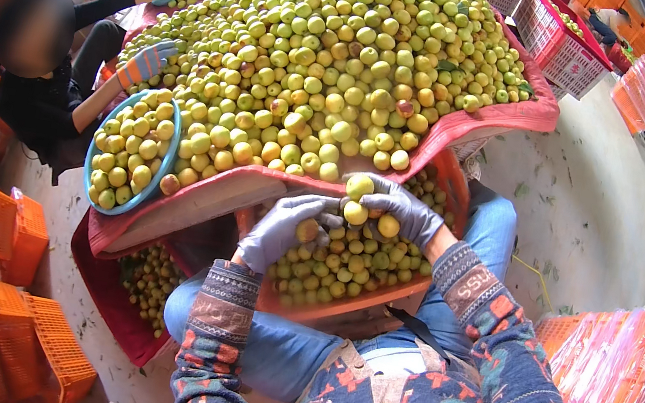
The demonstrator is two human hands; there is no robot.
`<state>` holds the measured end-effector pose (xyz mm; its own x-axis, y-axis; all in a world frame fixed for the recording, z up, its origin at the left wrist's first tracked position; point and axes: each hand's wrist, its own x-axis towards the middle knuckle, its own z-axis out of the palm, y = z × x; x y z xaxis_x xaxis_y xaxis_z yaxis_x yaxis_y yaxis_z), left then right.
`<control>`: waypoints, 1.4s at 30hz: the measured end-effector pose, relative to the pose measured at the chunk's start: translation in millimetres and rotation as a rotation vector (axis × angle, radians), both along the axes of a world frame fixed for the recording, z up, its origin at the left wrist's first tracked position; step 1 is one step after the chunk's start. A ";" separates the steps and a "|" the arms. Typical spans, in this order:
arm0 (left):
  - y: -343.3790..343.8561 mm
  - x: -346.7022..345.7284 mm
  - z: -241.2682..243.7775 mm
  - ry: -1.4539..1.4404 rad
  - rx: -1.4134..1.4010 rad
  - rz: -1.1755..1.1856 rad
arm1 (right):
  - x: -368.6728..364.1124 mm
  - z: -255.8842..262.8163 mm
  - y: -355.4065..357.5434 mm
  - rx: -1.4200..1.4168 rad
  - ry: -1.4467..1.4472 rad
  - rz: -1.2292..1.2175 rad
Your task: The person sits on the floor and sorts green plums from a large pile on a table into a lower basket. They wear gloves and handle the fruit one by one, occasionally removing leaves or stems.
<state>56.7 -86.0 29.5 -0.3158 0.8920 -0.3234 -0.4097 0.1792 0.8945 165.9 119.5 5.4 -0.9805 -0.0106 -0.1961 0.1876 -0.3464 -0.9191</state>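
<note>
My left hand [291, 229], in a grey glove, is curled around a brownish-yellow round fruit [307, 231]. Close beside it, my right hand [400, 210], also gloved in grey, holds several yellow-green fruits [359, 187] between its fingers and palm. Both hands are over an orange plastic crate [345, 299] at my lap, which holds many small green fruits [354, 263]. Just beyond them rises a large heap of yellow-green fruits [329, 76] on a table-like surface lined with red cloth [251, 172]. The fruit undersides within my palms are hidden.
A blue basket [169, 168] full of fruit rests at the heap's left, near a co-worker's gloved hand [147, 63]. Below is a red-lined container [94, 285] of fruit. Orange crates [7, 316] stand at lower left; plastic-wrapped crates [606, 367] at right. Red-and-white crates [564, 56] stand behind.
</note>
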 end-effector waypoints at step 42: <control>23.0 3.0 -199.8 1.527 -0.865 0.180 | 39.4 -149.2 112.4 1.830 -0.296 -0.281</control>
<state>59.7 -63.0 -170.3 -0.8256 0.5641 0.0100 0.5594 0.8162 0.1445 205.2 231.9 -143.8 -0.8526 0.5162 0.0813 0.5093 0.8557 -0.0920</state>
